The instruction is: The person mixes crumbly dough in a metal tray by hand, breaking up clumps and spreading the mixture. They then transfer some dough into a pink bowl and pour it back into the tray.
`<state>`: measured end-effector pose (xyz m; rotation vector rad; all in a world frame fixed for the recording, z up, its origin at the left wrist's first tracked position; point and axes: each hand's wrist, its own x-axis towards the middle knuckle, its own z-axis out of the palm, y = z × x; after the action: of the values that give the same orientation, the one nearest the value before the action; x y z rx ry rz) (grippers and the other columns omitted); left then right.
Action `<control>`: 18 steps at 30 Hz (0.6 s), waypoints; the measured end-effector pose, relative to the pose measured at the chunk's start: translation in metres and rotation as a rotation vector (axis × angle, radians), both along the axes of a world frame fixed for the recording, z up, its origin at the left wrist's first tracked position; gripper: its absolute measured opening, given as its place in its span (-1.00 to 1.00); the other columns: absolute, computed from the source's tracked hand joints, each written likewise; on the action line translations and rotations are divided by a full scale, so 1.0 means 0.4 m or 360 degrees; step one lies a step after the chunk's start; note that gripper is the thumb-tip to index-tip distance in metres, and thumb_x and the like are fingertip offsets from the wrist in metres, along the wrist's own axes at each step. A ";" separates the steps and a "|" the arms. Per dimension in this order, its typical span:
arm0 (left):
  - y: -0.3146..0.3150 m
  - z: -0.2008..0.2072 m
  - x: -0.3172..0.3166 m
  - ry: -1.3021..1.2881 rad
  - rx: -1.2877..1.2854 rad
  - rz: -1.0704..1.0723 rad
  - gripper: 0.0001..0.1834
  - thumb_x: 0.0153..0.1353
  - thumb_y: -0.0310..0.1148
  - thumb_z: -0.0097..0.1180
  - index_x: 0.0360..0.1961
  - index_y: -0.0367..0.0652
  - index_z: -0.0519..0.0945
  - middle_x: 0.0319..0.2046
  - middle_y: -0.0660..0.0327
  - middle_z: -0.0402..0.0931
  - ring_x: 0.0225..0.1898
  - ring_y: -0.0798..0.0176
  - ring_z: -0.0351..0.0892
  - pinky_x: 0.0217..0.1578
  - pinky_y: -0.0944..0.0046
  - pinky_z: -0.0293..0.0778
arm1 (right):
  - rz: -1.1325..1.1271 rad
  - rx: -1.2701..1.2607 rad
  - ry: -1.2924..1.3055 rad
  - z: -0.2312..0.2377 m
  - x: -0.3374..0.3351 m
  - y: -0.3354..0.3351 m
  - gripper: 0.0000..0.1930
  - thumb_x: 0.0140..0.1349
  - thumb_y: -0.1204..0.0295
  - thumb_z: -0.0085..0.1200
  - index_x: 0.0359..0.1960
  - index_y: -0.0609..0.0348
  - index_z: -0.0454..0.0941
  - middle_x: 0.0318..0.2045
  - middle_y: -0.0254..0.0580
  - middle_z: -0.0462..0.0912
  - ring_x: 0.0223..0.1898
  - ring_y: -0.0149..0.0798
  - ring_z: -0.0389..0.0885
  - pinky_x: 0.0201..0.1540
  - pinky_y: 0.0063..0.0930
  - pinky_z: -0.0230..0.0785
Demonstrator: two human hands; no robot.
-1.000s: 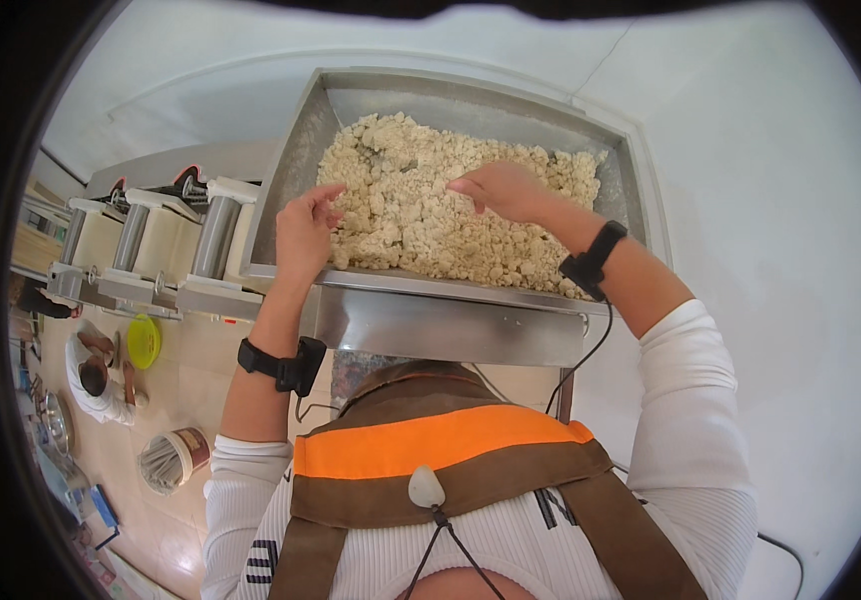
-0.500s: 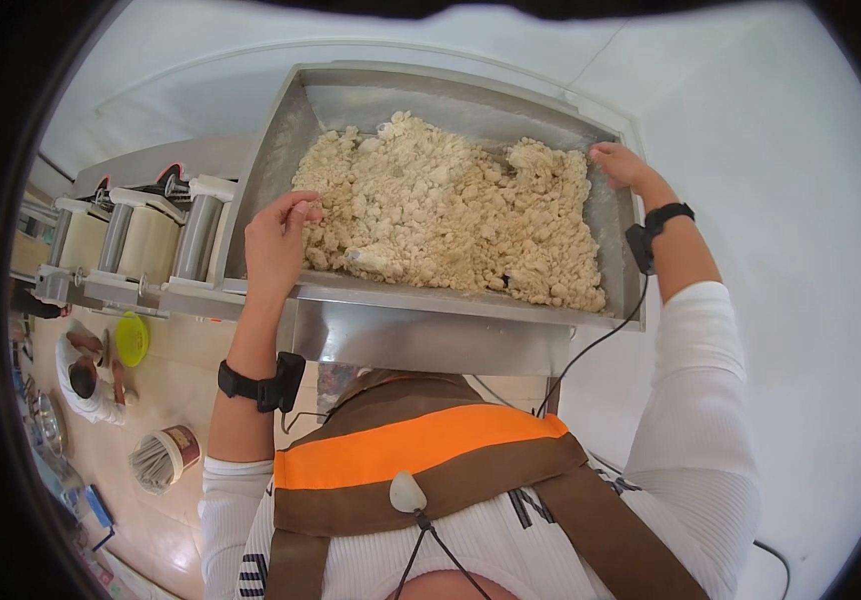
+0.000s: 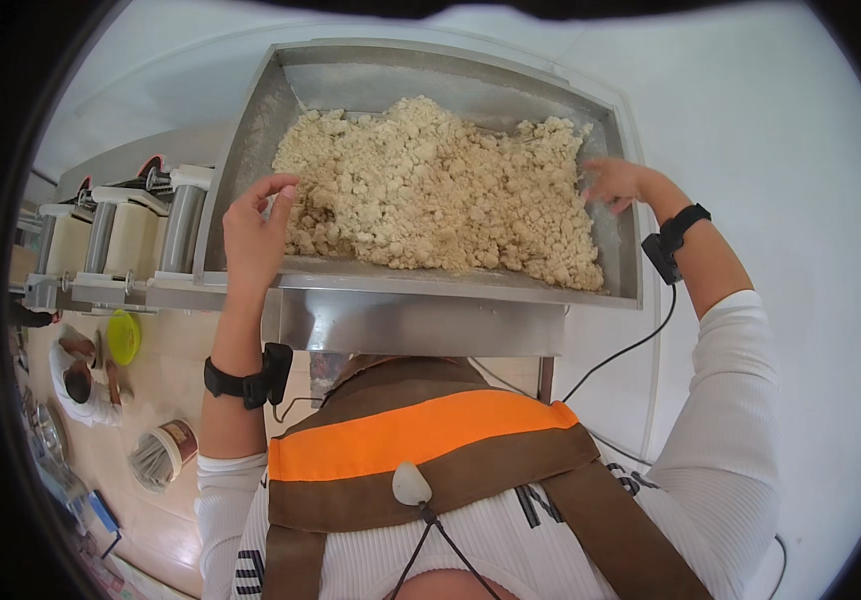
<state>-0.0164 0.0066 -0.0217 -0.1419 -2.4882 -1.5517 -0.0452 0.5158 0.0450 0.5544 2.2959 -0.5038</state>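
Note:
A metal trough (image 3: 406, 276) in front of me holds a broad heap of pale, crumbly dough (image 3: 441, 190). Over its left end hovers my left hand (image 3: 259, 225), with thumb and forefinger apart and nothing visible in it. The fingertips are near the left edge of the crumbs. My right hand (image 3: 619, 183) reaches in over the right wall, fingers loosely spread beside the dough's right edge. Whether those fingertips touch the crumbs I cannot tell. Black bands with small boxes are strapped round both forearms.
A machine with metal rollers (image 3: 183, 228) adjoins the trough on the left. Down on the floor are a bucket of grey sticks (image 3: 164, 455), a yellow-green basin (image 3: 124, 337) and a crouching person (image 3: 81, 385). A black cable (image 3: 641, 344) hangs from my right wrist.
My right hand's fingers have spread from a more curled pose. The left hand stays over the left end, its thumb and forefinger further apart. The dough's surface looks more even at the right.

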 end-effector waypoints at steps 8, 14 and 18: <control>0.002 0.006 0.000 -0.0005 -0.0035 -0.0056 -0.77 0.31 -0.31 0.16 -0.11 -0.19 0.69 -0.26 0.13 0.70 -0.19 0.24 0.65 0.01 0.20 0.47 | -0.0010 -0.0477 0.0048 -0.100 0.091 -0.122 -0.13 0.24 0.43 0.24 0.50 0.19 -0.05 0.15 0.09 0.45 -0.18 -0.13 0.64 -0.14 -0.31 0.63; 0.001 0.012 0.012 -0.0042 -0.0030 -0.0045 -0.86 0.22 -0.47 0.22 -0.19 -0.20 0.69 -0.36 0.19 0.67 -0.29 0.35 0.61 -0.15 0.27 0.52 | 0.0340 0.0037 -0.0247 -0.013 0.146 -0.101 -0.14 0.21 0.38 0.31 0.47 0.16 0.05 0.08 0.19 0.55 -0.19 -0.08 0.68 -0.25 -0.31 0.58; 0.009 0.003 0.016 0.0241 0.0089 0.0031 -0.85 0.12 -0.61 0.25 -0.25 -0.22 0.66 -0.46 0.26 0.58 -0.44 0.41 0.52 -0.32 0.38 0.49 | 0.0614 0.0004 -0.0118 -0.026 0.251 -0.106 -0.14 0.13 0.43 0.33 0.42 0.36 0.09 -0.19 0.04 0.69 -0.27 -0.20 0.69 -0.26 -0.36 0.56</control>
<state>-0.0098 0.0101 -0.0207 -0.2172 -2.3213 -1.5404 0.0551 0.4735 0.0346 0.1199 2.2573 -0.2861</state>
